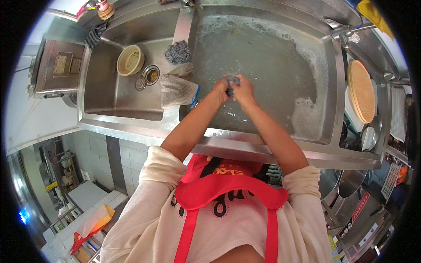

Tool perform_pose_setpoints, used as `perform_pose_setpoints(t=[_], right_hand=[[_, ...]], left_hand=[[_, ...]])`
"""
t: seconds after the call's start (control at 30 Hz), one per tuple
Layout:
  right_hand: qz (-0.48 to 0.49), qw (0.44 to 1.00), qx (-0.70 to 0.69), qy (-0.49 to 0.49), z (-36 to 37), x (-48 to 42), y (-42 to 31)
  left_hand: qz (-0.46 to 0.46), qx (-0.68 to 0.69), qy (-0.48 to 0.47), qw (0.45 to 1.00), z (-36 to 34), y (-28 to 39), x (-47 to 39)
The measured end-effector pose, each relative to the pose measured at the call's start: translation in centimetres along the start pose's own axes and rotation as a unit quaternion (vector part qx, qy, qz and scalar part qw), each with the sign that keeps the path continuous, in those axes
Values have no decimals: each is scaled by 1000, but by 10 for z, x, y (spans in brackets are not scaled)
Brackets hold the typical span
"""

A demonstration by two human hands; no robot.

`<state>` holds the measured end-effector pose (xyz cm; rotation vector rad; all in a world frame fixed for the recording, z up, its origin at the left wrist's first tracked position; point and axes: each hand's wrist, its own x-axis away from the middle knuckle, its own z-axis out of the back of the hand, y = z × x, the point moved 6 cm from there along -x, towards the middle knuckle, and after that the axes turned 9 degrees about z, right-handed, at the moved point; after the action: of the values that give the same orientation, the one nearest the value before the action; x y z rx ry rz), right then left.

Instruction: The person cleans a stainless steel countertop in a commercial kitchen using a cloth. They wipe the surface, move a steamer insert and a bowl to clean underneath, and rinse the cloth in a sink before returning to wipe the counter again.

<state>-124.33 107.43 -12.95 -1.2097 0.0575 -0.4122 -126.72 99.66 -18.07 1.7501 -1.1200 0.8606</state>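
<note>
Over the soapy grey water (263, 65) of the large right basin, both hands meet around a small dark grey wad (233, 84). Whether it is cloth or a scouring pad cannot be made out. My left hand (221, 87) grips its left side, and my right hand (243, 90) presses on it from the right, fingers over the top. A grey steel-wool scourer (177, 52) sits on the divider between the basins. Just below it, a knitted work glove (179, 88) with a blue-edged cuff drapes over the divider, left of my hands.
The left stainless sink (102, 102) holds a cream plastic bowl (130, 60) beside an open drain (151, 75) with food scraps. A striped cloth (95, 35) hangs at its back left corner. Right of the water stand a round wooden board (361, 91) and several dishes. The steel front rim (236, 146) crosses beneath my forearms.
</note>
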Motion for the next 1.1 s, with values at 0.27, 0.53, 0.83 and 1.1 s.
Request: perform_pose_setpoints(t=[0.27,0.53,0.83,1.1], right_hand=[[135,974,150,99,29,-9,-32],[136,960,238,53,24,-11,-15],[243,900,342,116,32,-28,16],[12,998,33,43,8,-13,8]], left_hand=[[-51,23,-7,998,-28,-3,19],[-15,-106,10,994,-11,-7,28],[-19,-86,76,993,27,4,11],[-7,15,-46,999,-2,-7,1]])
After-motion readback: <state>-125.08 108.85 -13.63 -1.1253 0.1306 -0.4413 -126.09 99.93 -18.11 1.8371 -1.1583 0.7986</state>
